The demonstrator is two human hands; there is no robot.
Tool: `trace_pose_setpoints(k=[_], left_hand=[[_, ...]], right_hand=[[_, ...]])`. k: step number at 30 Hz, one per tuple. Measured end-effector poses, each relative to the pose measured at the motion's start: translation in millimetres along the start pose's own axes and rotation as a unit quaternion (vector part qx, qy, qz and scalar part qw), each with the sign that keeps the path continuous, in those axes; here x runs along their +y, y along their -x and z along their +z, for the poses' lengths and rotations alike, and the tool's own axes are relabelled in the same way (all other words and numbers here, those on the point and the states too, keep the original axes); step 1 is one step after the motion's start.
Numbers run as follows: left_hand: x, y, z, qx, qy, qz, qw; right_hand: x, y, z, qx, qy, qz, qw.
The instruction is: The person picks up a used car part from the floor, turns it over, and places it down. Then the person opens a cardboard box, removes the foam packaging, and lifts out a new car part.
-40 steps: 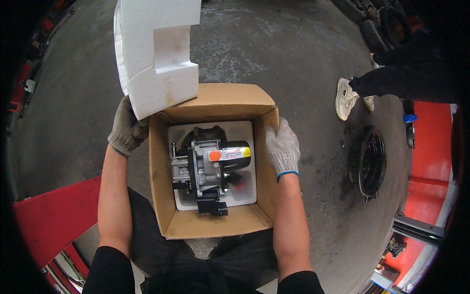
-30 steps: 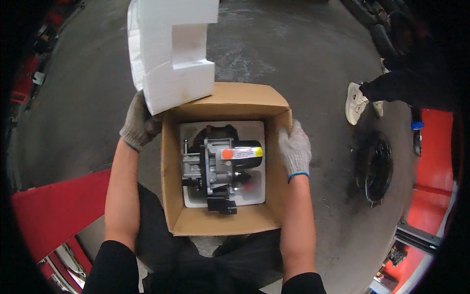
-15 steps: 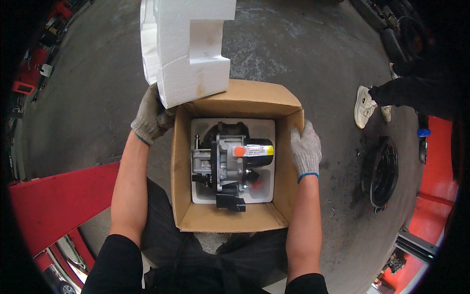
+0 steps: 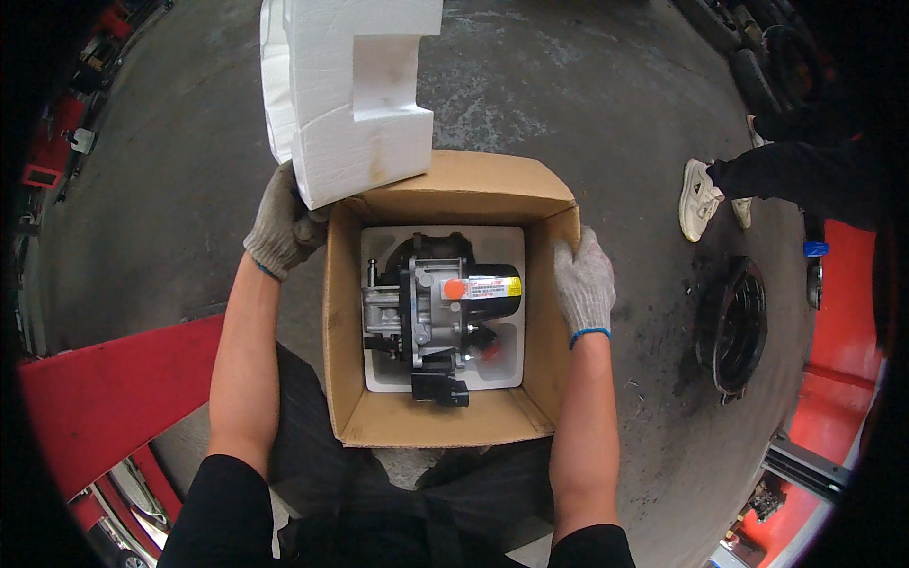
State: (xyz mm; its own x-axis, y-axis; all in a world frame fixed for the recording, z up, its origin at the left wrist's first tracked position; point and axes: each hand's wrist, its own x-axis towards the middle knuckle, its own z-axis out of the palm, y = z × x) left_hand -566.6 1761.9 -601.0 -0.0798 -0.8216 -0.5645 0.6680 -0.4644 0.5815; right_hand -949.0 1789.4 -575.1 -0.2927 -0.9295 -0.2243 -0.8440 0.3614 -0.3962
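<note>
An open cardboard box (image 4: 454, 433) stands in front of my legs. Inside it, a metal-and-black car part with a motor (image 4: 431, 301), perhaps a pump or actuator, rests in a white foam tray (image 4: 499, 371). My left hand (image 4: 284, 225), in a grey knit glove, is closed on the lower corner of a white foam block (image 4: 322, 123) with a square notch, raised over the box's far left corner. My gloved right hand (image 4: 585, 284) grips the box's right wall at its top edge, some fingers hidden behind the cardboard.
A black ring-shaped part (image 4: 739, 327) lies on the concrete floor (image 4: 568, 76) to the right. Another person's shoe (image 4: 701, 201) and dark trouser legs are beyond it. Tires (image 4: 755, 83) stand at the far right. A red panel (image 4: 123, 388) slants in at the left.
The whole view has shifted slightly, so box, hands and foam block sit a little further left. Both hands keep their holds.
</note>
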Motion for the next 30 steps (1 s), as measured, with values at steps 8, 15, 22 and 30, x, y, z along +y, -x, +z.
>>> trace_pose_setpoints(k=[8, 15, 22, 30], left_hand=[[2, 6, 20, 0.047, 0.003, -0.008, 0.999], [-1, 2, 16, 0.052, 0.005, -0.012, 0.999], [-3, 4, 11, 0.083, 0.047, -0.026, 0.995], [2, -42, -51, -0.089, 0.155, -0.076, 0.981]], right_hand=[[-2, 0, -2, -0.01, 0.005, 0.002, 1.0], [-7, 2, -7, -0.018, 0.007, 0.012, 1.0], [-1, 1, -1, -0.012, -0.008, 0.018, 1.0], [-1, 1, 3, -0.017, 0.011, 0.006, 1.0]])
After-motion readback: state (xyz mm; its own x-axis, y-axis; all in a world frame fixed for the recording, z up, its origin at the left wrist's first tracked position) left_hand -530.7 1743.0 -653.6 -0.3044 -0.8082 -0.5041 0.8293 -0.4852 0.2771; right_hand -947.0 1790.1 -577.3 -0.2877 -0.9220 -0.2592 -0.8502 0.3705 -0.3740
